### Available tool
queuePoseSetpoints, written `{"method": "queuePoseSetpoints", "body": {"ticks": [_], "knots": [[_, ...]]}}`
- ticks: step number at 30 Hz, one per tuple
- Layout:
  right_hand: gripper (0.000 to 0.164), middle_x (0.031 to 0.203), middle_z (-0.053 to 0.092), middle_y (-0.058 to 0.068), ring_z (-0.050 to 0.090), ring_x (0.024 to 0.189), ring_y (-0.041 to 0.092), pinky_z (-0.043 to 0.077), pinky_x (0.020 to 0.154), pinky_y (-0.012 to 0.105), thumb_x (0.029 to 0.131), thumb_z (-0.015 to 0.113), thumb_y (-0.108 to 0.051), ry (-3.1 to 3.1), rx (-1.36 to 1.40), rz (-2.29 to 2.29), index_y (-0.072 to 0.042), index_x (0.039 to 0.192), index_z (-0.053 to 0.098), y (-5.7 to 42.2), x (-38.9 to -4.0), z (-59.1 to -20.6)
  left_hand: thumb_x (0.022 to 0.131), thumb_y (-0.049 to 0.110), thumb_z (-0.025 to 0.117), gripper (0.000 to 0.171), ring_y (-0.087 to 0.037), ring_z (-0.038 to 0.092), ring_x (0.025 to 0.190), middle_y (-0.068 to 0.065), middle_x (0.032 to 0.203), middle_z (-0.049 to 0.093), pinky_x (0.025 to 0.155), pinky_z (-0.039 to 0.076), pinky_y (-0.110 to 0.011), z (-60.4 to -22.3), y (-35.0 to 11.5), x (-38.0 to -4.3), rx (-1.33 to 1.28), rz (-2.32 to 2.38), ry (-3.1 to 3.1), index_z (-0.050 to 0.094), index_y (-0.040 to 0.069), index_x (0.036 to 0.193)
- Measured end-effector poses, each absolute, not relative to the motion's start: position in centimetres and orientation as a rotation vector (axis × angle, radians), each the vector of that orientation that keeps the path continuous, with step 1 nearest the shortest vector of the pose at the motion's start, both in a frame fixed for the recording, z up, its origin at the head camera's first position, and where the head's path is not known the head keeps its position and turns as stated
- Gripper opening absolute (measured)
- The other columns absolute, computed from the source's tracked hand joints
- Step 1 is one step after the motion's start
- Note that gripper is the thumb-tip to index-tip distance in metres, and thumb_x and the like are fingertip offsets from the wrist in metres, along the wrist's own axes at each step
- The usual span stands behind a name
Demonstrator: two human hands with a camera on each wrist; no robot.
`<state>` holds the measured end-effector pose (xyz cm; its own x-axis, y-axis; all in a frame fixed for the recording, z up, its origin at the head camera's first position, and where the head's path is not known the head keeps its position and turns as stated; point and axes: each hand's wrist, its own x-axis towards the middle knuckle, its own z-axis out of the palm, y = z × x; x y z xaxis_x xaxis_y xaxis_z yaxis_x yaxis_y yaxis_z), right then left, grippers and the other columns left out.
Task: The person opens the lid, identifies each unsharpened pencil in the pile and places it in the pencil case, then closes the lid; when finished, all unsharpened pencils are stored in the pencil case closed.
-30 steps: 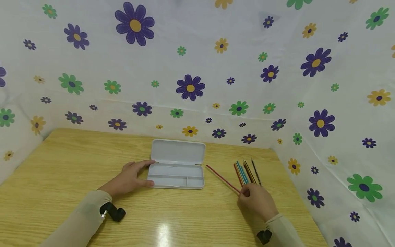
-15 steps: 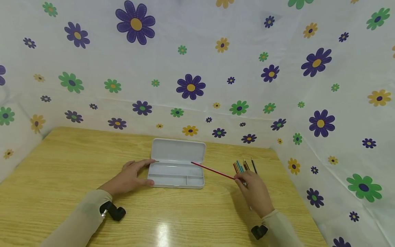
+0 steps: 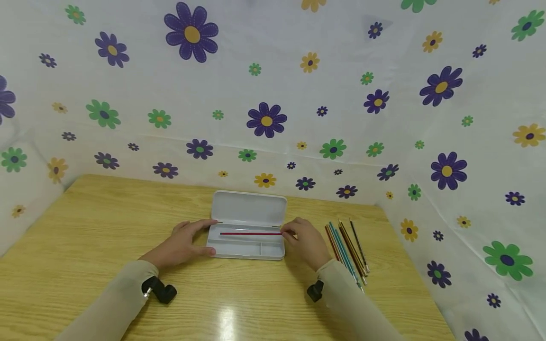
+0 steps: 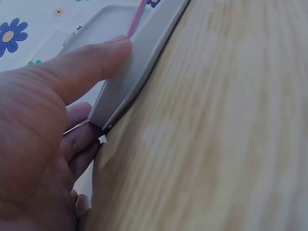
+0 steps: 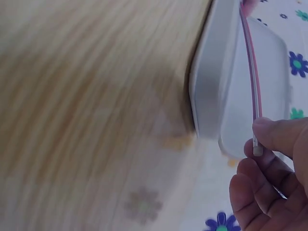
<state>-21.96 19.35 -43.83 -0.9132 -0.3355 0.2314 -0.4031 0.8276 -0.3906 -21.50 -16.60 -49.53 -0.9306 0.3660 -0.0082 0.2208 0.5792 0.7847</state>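
A white pencil case [image 3: 239, 249] lies with its lid [image 3: 249, 208] raised toward the back, its tray split into a long rear slot and two front compartments. My left hand [image 3: 182, 245] holds the case's left end, thumb at the front corner and index finger near the hinge; the left wrist view has the thumb [image 4: 96, 62] along the case wall. Between thumb and fingers, my right hand [image 3: 308, 244] pinches a red pencil [image 3: 250, 233] by its white-tipped eraser end [image 5: 258, 150]. That pencil lies lengthwise over the rear slot, its far end toward the left.
Right of the case, several pencils [image 3: 347, 251] in brown-red, blue, gold and black lie side by side on the wooden table [image 3: 239, 298]. A flower-printed cloth [image 3: 273, 85] rises behind the table and along its right side.
My right hand has carried the red pencil left from beside the other pencils to over the case's rear slot, turning it level. My left hand stays on the case.
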Motion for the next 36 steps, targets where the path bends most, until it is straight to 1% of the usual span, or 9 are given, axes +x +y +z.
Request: {"method": "queuePoseSetpoints", "body": {"ticks": [4, 8, 14, 18, 21, 27, 30, 33, 36], "knots": [[0.007, 0.100, 0.070, -0.002, 0.064, 0.094, 0.017, 0.058, 0.084, 0.038, 0.097, 0.074, -0.015, -2.916, 0.618, 0.652, -0.013, 0.100, 0.080, 17.7, -22.9, -44.2, 0.084, 0.053, 0.082, 0.087, -0.056, 0.006, 0.150, -0.018, 0.162, 0.039, 0.117, 0.008, -0.075, -49.5, -16.5, -21.5, 0.496, 1.279, 2.639, 0.045, 0.020, 0.156], [0.006, 0.099, 0.070, -0.002, 0.063, 0.091, 0.015, 0.058, 0.086, 0.037, 0.096, 0.075, -0.017, -2.985, 0.608, 0.596, -0.014, 0.098, 0.080, 16.7, -23.6, -44.5, 0.084, 0.052, 0.082, 0.087, -0.056, 0.007, 0.150, -0.018, 0.162, 0.040, 0.117, 0.008, -0.074, -49.5, -16.5, -21.5, 0.496, 1.277, 2.642, 0.045, 0.020, 0.156], [0.008, 0.096, 0.072, -0.005, 0.064, 0.086, 0.010, 0.058, 0.084, 0.035, 0.096, 0.076, -0.022, -3.046, 0.608, 0.542, -0.017, 0.098, 0.082, 16.9, -24.1, -45.1, 0.084, 0.052, 0.082, 0.087, -0.055, 0.007, 0.150, -0.019, 0.162, 0.040, 0.117, 0.009, -0.074, -49.5, -16.5, -21.5, 0.498, 1.275, 2.643, 0.045, 0.019, 0.156], [0.015, 0.102, 0.072, -0.004, 0.061, 0.083, 0.010, 0.056, 0.077, 0.032, 0.098, 0.074, -0.025, -3.035, 0.614, 0.602, -0.016, 0.107, 0.080, 17.7, -23.8, -45.1, 0.084, 0.052, 0.083, 0.087, -0.054, 0.009, 0.150, -0.018, 0.161, 0.042, 0.118, 0.009, -0.072, -49.6, -16.5, -21.4, 0.512, 1.271, 2.662, 0.046, 0.019, 0.155], [0.020, 0.110, 0.070, -0.001, 0.060, 0.086, 0.012, 0.054, 0.075, 0.032, 0.098, 0.073, -0.023, -2.997, 0.573, 0.714, -0.014, 0.115, 0.077, 19.1, -23.0, -44.6, 0.083, 0.052, 0.083, 0.087, -0.053, 0.010, 0.150, -0.018, 0.160, 0.043, 0.118, 0.009, -0.072, -49.6, -16.4, -21.4, 0.520, 1.275, 2.668, 0.047, 0.019, 0.155], [0.033, 0.125, 0.069, 0.006, 0.066, 0.107, 0.023, 0.058, 0.091, 0.042, 0.099, 0.072, -0.019, -2.969, 0.482, 0.872, -0.008, 0.130, 0.069, 24.6, -20.5, -43.7, 0.084, 0.053, 0.083, 0.087, -0.054, 0.008, 0.150, -0.018, 0.161, 0.042, 0.117, 0.008, -0.073, -49.7, -16.3, -21.5, 0.525, 1.286, 2.664, 0.047, 0.019, 0.155], [0.036, 0.128, 0.068, 0.008, 0.066, 0.112, 0.026, 0.057, 0.094, 0.046, 0.099, 0.071, -0.018, -3.019, 0.409, 0.857, -0.007, 0.133, 0.067, 27.9, -19.2, -43.3, 0.083, 0.053, 0.083, 0.087, -0.054, 0.007, 0.151, -0.018, 0.161, 0.041, 0.117, 0.007, -0.073, -49.9, -16.3, -21.4, 0.525, 1.289, 2.665, 0.047, 0.020, 0.155], [0.031, 0.123, 0.069, 0.006, 0.066, 0.103, 0.023, 0.058, 0.086, 0.045, 0.099, 0.072, -0.020, -3.078, 0.322, 0.773, -0.009, 0.128, 0.070, 30.5, -18.3, -42.8, 0.083, 0.055, 0.082, 0.087, -0.054, 0.007, 0.151, -0.018, 0.161, 0.041, 0.117, 0.008, -0.073, -49.9, -16.4, -21.4, 0.523, 1.284, 2.668, 0.047, 0.021, 0.155], [0.023, 0.113, 0.070, 0.002, 0.062, 0.089, 0.016, 0.055, 0.075, 0.038, 0.098, 0.072, -0.020, -3.131, 0.278, 0.742, -0.012, 0.120, 0.073, 32.1, -17.9, -42.5, 0.083, 0.056, 0.081, 0.087, -0.055, 0.006, 0.150, -0.018, 0.161, 0.040, 0.116, 0.010, -0.075, -49.8, -16.4, -21.4, 0.510, 1.277, 2.671, 0.046, 0.022, 0.156]]}}
